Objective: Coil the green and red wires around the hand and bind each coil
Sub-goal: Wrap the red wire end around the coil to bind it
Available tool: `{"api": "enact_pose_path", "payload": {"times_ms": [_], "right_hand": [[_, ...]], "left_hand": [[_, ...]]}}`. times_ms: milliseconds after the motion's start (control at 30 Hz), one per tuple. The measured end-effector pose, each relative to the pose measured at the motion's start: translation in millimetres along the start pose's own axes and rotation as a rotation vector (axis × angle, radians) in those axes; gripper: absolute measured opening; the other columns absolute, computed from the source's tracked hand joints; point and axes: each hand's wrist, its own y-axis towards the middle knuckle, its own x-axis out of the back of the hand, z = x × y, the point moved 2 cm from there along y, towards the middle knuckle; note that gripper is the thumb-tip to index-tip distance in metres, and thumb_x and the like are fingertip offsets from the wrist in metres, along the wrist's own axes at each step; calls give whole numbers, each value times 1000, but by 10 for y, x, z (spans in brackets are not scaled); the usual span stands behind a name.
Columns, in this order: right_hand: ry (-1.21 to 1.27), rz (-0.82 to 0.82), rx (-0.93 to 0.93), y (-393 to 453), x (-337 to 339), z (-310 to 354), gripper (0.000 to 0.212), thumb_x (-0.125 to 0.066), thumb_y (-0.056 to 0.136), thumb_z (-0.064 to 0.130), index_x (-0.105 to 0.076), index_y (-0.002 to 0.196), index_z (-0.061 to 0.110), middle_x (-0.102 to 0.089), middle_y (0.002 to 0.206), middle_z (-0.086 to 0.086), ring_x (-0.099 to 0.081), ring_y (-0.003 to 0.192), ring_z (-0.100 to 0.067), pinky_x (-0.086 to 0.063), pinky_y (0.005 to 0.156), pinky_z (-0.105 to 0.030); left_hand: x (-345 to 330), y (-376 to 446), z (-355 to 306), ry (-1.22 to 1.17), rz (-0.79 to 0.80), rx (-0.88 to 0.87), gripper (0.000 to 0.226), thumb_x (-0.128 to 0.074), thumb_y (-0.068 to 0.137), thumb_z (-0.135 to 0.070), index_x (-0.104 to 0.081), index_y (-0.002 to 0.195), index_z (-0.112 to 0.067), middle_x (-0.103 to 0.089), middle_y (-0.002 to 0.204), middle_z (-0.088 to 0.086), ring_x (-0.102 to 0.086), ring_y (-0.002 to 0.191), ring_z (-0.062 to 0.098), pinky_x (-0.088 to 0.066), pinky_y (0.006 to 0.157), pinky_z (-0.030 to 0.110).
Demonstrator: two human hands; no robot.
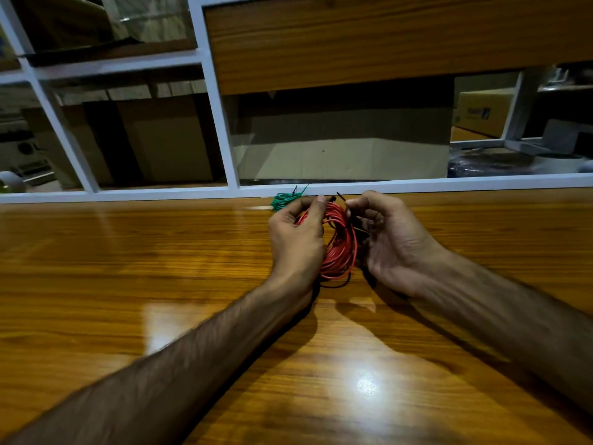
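Observation:
A coil of red wire (340, 248) stands upright between my two hands above the wooden table (160, 284). My left hand (296, 239) grips the coil's left side, thumb raised at its top. My right hand (390, 239) curls round the coil's right side and pinches a thin black tie (340, 197) at the top. A black strand loops under the coil's bottom. The green wire coil (284, 200) lies on the table just behind my left hand, by the white frame, with short black ends sticking up from it.
A white-framed glass partition (221, 130) runs along the table's far edge, with cardboard boxes (340, 155) behind it. A wooden panel (385, 36) hangs above. Bright glare spots lie on the table near me.

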Motion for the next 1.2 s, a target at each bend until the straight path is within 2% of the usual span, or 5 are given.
{"api": "enact_pose_path", "payload": {"times_ms": [100, 567, 800, 967, 1200], "right_hand": [[-27, -20, -4, 0, 5, 2, 18, -60, 89, 24, -68, 73, 20, -64, 74, 3, -57, 71, -15, -44, 72, -35], [-46, -66, -42, 23, 23, -11, 10, -60, 87, 24, -67, 82, 19, -60, 86, -2, -52, 85, -22, -36, 86, -43], [-40, -66, -48, 1, 28, 5, 13, -61, 87, 22, -66, 77, 18, -60, 81, -1, -54, 82, -20, -39, 83, -40], [-47, -70, -50, 12, 37, -8, 9, -61, 86, 23, -66, 85, 16, -62, 81, 0, -55, 84, -20, -40, 84, -40], [-55, -63, -46, 11, 44, -10, 9, -61, 86, 23, -66, 88, 16, -61, 82, 0, -53, 88, -21, -39, 86, -41]], "left_hand": [[4, 2, -5, -14, -3, 8, 20, -71, 100, -26, -79, 97, -7, -76, 91, 16, -68, 83, 28, -57, 88, 70], [5, 9, 32, -33, 30, 2, 15, -73, 98, -28, -81, 93, -16, -76, 94, 14, -67, 107, 53, -55, 84, 76], [5, -21, -2, 5, 14, -8, 17, -71, 100, -23, -81, 98, -10, -78, 94, 11, -71, 90, 25, -58, 90, 67], [0, -18, -11, 36, 5, -41, 19, -70, 101, -21, -79, 100, -5, -74, 81, 1, -65, 73, 8, -59, 81, 45], [3, -23, -16, 35, 17, -28, 18, -70, 100, -23, -80, 100, -7, -75, 84, 3, -67, 78, 13, -60, 87, 56]]}}
